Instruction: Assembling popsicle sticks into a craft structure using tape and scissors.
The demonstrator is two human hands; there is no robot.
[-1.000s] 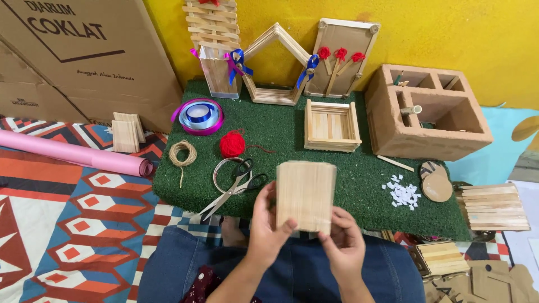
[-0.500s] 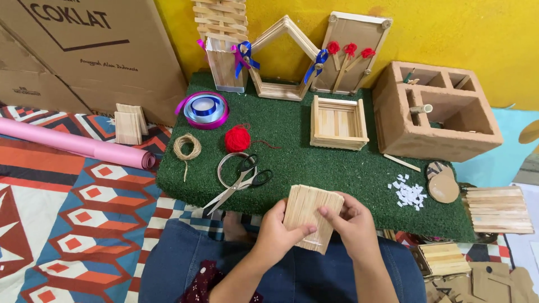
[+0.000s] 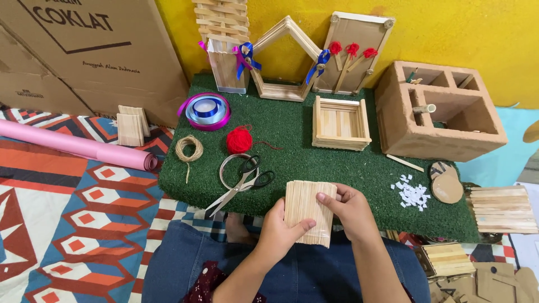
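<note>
A flat panel of pale wooden sticks [image 3: 306,210] is held over my lap, at the near edge of the green turf mat [image 3: 359,174]. My left hand [image 3: 281,231] grips its lower left edge, thumb on the face. My right hand [image 3: 351,209] holds its right edge, fingers curled over the top corner. Scissors [image 3: 242,182] lie on the mat just left of the panel, across a clear tape ring [image 3: 233,168].
On the mat are a red yarn ball [image 3: 239,139], a twine coil [image 3: 189,148], ribbon spools [image 3: 205,110], a stick box [image 3: 340,123], stick crafts at the back and white scraps [image 3: 412,193]. A clay organizer [image 3: 438,109] stands right, a pink paper roll [image 3: 78,146] and cardboard boxes left.
The stick panel has come down from upright in front of me to lying low and tilted flat over my lap. Both hands stay on it.
</note>
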